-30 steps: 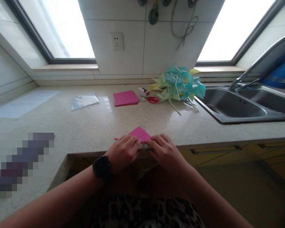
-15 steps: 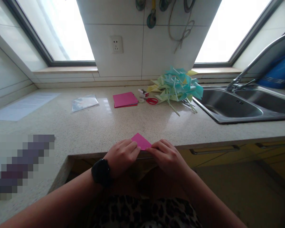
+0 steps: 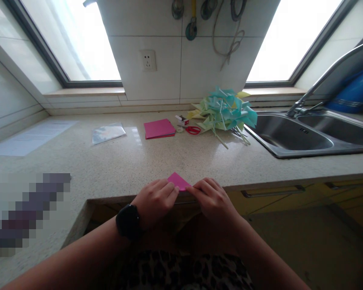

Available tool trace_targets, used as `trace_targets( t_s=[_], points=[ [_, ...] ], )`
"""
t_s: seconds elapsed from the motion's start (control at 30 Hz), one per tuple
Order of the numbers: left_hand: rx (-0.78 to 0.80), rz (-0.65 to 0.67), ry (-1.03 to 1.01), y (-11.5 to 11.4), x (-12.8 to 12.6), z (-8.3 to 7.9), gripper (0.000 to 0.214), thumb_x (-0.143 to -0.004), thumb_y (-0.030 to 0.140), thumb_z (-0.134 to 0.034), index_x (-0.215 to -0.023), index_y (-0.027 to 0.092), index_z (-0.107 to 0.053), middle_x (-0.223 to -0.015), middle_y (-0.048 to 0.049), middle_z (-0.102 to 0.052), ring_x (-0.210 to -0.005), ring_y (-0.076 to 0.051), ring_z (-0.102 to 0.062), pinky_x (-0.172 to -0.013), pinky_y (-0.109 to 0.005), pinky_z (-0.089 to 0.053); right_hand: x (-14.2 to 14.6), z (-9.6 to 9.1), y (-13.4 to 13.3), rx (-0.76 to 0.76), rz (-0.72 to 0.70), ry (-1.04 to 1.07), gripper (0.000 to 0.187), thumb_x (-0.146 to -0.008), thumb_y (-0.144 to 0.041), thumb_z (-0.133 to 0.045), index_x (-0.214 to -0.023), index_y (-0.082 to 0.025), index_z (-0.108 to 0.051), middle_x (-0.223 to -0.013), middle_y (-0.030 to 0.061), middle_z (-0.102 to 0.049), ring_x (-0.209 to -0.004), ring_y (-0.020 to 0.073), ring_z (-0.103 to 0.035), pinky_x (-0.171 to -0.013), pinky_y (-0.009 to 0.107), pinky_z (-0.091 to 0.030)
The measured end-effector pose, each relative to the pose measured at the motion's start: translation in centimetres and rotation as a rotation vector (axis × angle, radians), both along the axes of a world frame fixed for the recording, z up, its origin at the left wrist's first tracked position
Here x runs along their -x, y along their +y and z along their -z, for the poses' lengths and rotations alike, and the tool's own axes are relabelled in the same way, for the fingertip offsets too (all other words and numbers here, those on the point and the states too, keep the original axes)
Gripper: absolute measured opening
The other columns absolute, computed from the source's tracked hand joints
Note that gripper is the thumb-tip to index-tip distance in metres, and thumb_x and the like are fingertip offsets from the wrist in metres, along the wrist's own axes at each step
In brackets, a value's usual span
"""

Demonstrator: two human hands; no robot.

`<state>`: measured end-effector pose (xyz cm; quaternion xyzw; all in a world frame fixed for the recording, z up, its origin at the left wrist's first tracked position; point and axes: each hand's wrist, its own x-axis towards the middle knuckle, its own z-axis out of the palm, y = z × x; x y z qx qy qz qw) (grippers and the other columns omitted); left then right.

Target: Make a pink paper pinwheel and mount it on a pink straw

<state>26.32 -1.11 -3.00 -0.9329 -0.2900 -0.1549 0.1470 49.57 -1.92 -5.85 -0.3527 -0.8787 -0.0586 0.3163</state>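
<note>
A pink sheet of paper (image 3: 178, 182), folded into a triangle, lies at the front edge of the counter with its point facing away from me. My left hand (image 3: 157, 198) has its curled fingers closed on the left part of the paper; a black watch is on that wrist. At the right corner, my right hand (image 3: 211, 197) pinches the paper between thumb and fingers. The palms and the near edge of the paper are hidden.
Farther back on the counter (image 3: 133, 163) lie a stack of pink paper (image 3: 159, 129), red-handled scissors (image 3: 192, 130), a small box (image 3: 182, 120) and a pile of paper pinwheels (image 3: 226, 108). A clear plastic packet (image 3: 109, 133) and a printed sheet (image 3: 33, 137) lie left, the sink (image 3: 290, 155) right.
The view has tilted slightly upward. Both hands stay on the pink paper, and the right fingertips have shifted a little leftward along its right corner.
</note>
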Motion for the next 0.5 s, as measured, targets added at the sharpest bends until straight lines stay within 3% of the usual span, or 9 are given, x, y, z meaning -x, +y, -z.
trace_targets(
  t_s=[0.17,0.23,0.3,0.4,0.5],
  points=[
    [0.068,-0.026,-0.06,-0.5,-0.1,-1.1,0.022,-0.096,0.004,-0.048,-0.092,0.011,-0.068,-0.079,-0.0079,-0.068,-0.07,-0.021,-0.062,-0.064,-0.034,-0.055,-0.3,-1.7,0.0,-0.041,0.033,0.053,0.025,-0.1,-0.016,-0.054,-0.12,-0.02,-0.069,-0.09,0.0056,-0.071,-0.085,0.021,-0.062,-0.081,0.039,-0.048],
    [0.112,-0.045,-0.115,-0.8,0.0,-1.9,0.021,-0.099,0.009,-0.048,-0.096,0.013,-0.069,-0.082,-0.0071,-0.069,-0.073,-0.02,-0.063,-0.067,-0.032,-0.056,-0.4,-2.4,-0.3,-0.046,0.079,0.207,0.031,-0.096,-0.02,-0.062,-0.127,-0.022,-0.064,-0.106,0.0078,-0.072,-0.098,0.0231,-0.065,-0.088,0.042,-0.05],
    [0.274,-0.088,-0.262,-1.2,0.1,-2.6,0.019,-0.101,0.015,-0.051,-0.1,0.016,-0.07,-0.085,-0.0051,-0.071,-0.076,-0.018,-0.065,-0.069,-0.03,-0.055,-0.2,-2.7,-0.9,0.024,0.162,0.472,0.04,-0.093,-0.024,-0.067,-0.132,-0.024,-0.059,-0.12,0.0107,-0.069,-0.107,0.025,-0.064,-0.094,0.045,-0.052],
    [0.776,-0.186,-0.638,-1.8,-0.1,-3.2,0.019,-0.099,0.027,-0.057,-0.097,0.018,-0.074,-0.088,-0.004,-0.075,-0.078,-0.017,-0.068,-0.071,-0.029,-0.054,0.9,-2.5,-1.8,0.384,0.198,0.882,0.038,-0.092,-0.033,-0.068,-0.128,-0.024,-0.059,-0.116,0.0107,-0.07,-0.101,0.0237,-0.068,-0.087,0.043,-0.057],
    [1.165,-0.224,-0.889,-2.4,-0.6,-2.9,0.027,-0.094,0.039,-0.063,-0.096,0.015,-0.075,-0.087,-0.0068,-0.078,-0.075,-0.019,-0.068,-0.065,-0.029,-0.052,2.5,-2.1,-2.7,0.867,0.023,1.073,0.033,-0.089,-0.039,-0.072,-0.117,-0.023,-0.065,-0.102,0.0073,-0.074,-0.091,0.0208,-0.07,-0.076,0.034,-0.058]
  ],
)
